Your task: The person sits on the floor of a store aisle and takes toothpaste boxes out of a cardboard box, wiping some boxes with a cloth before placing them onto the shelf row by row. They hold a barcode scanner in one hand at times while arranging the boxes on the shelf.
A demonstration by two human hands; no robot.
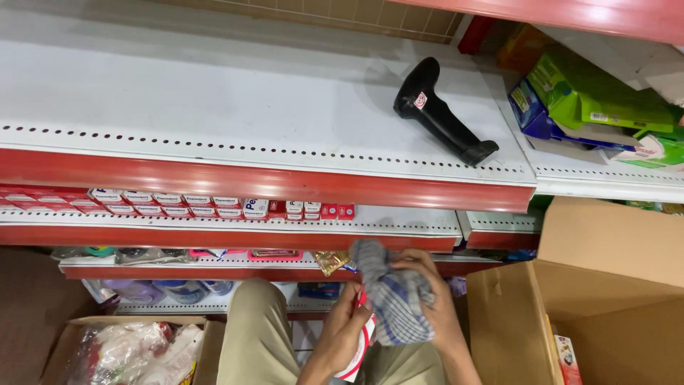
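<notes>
Checked cloth (394,299) over red-white package (358,349)

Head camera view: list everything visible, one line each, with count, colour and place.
Barcode scanner: one, black, lying on white top shelf.
Small boxes: one row, red and white, second shelf.
Green packs: several, right shelf.
Cardboard box: one, brown, open, lower right.
Box of bagged goods: one, lower left.
Checked cloth: one, blue-grey, in right hand.
Red-and-white pack: one, in left hand.
Hands: two, bottom centre.
</notes>
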